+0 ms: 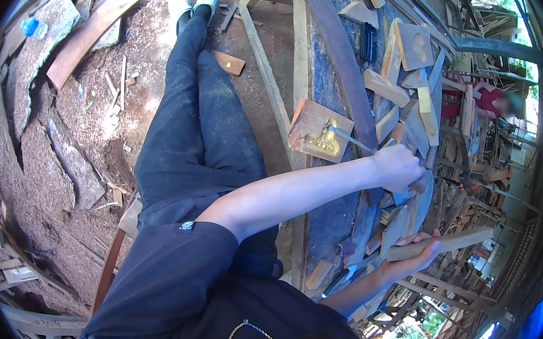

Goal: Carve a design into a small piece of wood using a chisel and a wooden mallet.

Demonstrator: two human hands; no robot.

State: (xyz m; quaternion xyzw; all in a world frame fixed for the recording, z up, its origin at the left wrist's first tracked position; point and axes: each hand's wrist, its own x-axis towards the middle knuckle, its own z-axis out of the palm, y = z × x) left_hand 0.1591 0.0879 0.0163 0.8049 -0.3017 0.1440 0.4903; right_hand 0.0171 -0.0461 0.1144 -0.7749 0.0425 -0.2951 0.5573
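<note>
My left hand (397,168) is closed around a chisel (353,140). The metal shank points left, and the butt of the handle shows beyond my fist. The chisel's tip rests on or just over a wooden block (300,125), at the edge of a rough yellow carved hollow (324,142). The block lies on the workbench (327,204). Nearer to me on the right, my right hand (415,252) grips a thick wooden bar (457,242), held apart from the chisel handle.
Wood offcuts (384,87) and another hollowed block (415,46) crowd the bench's far right. My legs (204,117) stretch along its left side. Planks (95,35), a plastic bottle (33,28) and shavings lie on the ground. A person in red (485,98) is at the far right.
</note>
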